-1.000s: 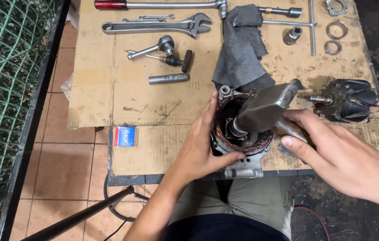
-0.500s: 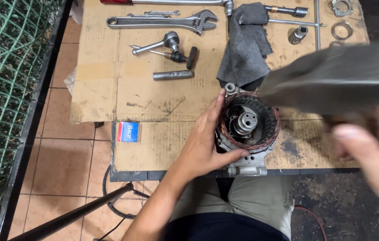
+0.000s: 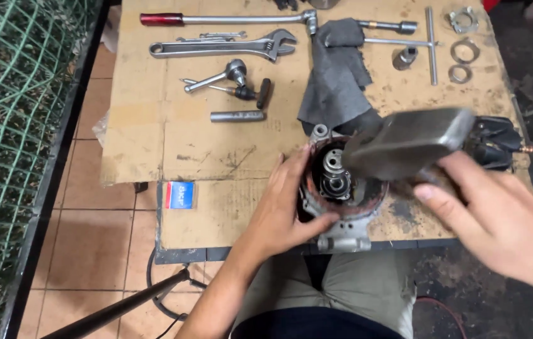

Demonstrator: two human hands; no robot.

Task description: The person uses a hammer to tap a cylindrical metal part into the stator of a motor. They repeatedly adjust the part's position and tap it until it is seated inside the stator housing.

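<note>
My left hand [image 3: 286,207] grips the left side of a round metal motor housing [image 3: 340,188] with copper windings and a shaft in its middle, standing at the front edge of the cardboard-covered bench [image 3: 216,157]. My right hand [image 3: 499,220] holds a heavy steel hammer; its blurred head [image 3: 407,141] hovers just above the housing's right rim. Behind the hammer lies a dark rotor part [image 3: 495,141].
On the cardboard lie a grey rag [image 3: 335,75], an adjustable wrench [image 3: 222,47], a red-handled breaker bar [image 3: 216,19], a ratchet [image 3: 216,75], a metal sleeve [image 3: 237,116], a T-handle wrench [image 3: 429,44], a socket [image 3: 404,58] and rings [image 3: 461,59]. Green mesh [image 3: 15,125] stands left.
The hammer rose high toward the camera half a second ago and has now come down to just above the housing. My left hand has stayed on the housing.
</note>
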